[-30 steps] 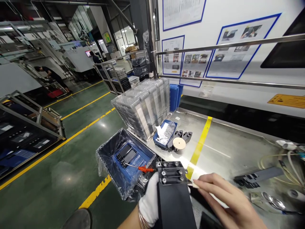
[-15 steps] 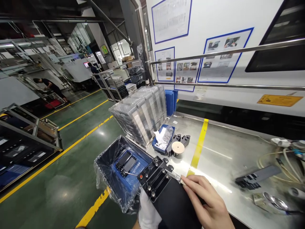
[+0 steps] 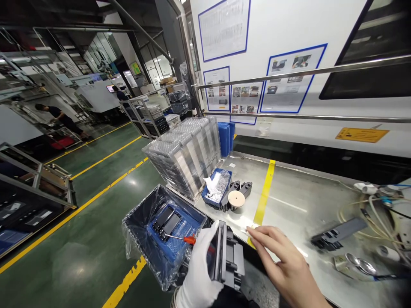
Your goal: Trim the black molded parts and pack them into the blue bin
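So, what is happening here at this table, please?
A person stands at a steel workbench. The gloved left hand grips a black plastic part, turned on edge. The bare right hand hovers beside it, fingers out, not clearly touching. Next to them is a blue bin lined with plastic film, holding a similar black part and a red-handled screwdriver. Behind are wrapped stacked trays and another black part on the bench.

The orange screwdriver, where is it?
In the head view, the orange screwdriver lies low and left of centre in the blue bin, beside the gloved left hand.
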Motion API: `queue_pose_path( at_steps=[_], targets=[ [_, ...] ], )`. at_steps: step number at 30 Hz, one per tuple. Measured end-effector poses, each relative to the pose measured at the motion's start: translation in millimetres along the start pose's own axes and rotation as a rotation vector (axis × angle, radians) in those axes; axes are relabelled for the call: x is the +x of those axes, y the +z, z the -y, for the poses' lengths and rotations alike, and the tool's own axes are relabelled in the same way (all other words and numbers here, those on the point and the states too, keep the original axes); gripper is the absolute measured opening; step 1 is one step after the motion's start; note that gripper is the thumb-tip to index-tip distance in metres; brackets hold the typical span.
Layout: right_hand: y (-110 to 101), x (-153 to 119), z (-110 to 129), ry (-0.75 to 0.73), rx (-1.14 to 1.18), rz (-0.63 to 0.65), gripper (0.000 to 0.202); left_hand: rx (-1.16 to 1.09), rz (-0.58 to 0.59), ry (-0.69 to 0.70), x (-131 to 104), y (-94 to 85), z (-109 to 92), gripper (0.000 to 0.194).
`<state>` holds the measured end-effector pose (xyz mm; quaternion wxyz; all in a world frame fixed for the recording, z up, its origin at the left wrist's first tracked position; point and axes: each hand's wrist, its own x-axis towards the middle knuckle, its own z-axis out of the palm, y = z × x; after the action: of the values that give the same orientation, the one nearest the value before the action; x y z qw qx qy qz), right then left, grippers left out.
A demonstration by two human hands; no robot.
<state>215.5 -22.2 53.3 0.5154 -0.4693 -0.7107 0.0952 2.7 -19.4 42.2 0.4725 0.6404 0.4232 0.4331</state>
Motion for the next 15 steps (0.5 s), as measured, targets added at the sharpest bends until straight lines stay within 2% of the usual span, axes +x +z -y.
queue_pose_path(
  at_steps=[3,5,8,10,11,13,15],
  targets=[
    [-2,-1,-2,0.021,-0.013,0.028,0.022,0.211,-0.007,0.169,2,-4.0,2,0.082],
    [-4,-2,-5,-0.004,0.032,0.095,0.025,0.296,-0.016,0.183,-3,-6.8,11,0.082],
    [-4,-4,-11,0.072,0.079,0.066,0.021,0.368,-0.024,0.130,-13,-10.5,26,0.078],
    [-3,-5,-14,0.263,0.198,0.097,0.018,0.366,-0.005,0.086,-19,-13.8,31,0.074],
    [-2,-6,-15,0.390,0.294,0.158,0.024,0.364,0.018,0.074,-22,-15.6,31,0.072],
    [1,-6,-14,0.636,0.503,0.346,0.045,0.341,0.074,0.046,-26,-19.0,28,0.067],
    [6,-5,-12,0.772,0.649,0.496,0.059,0.296,0.098,0.006,-27,-21.6,26,0.062]
  ],
)
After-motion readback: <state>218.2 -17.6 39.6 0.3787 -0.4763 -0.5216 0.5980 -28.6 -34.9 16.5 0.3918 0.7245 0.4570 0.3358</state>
